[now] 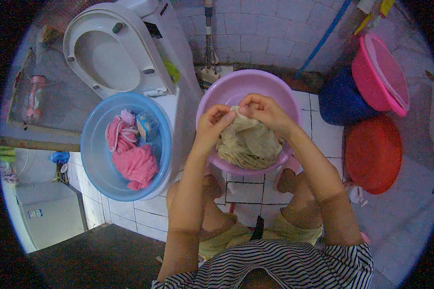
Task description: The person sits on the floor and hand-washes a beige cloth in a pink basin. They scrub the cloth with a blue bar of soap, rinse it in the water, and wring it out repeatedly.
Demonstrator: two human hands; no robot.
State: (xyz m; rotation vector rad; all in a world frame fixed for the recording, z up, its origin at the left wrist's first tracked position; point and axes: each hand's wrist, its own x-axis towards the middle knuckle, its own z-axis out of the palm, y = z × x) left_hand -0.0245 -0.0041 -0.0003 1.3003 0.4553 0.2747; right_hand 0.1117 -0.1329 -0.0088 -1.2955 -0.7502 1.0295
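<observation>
A beige, bunched-up cloth garment (250,145) lies in a light purple basin (248,79) on the floor between my feet. What kind of garment it is, the folds do not show. My left hand (213,126) pinches its upper left edge between thumb and fingers. Close by, the fingers of my right hand (267,114) are closed on the same upper edge. Between both hands a small part of the cloth is drawn up, while the bulk rests against the basin's near side.
On the left, a blue basin (89,166) holds pink cloths (135,166) and sits by a toilet with its lid (106,55) raised. To the right stand a dark blue bucket (340,98), a bright pink basin (364,72) and a red basin (371,154). A blue pole (323,38) leans at the tiled wall.
</observation>
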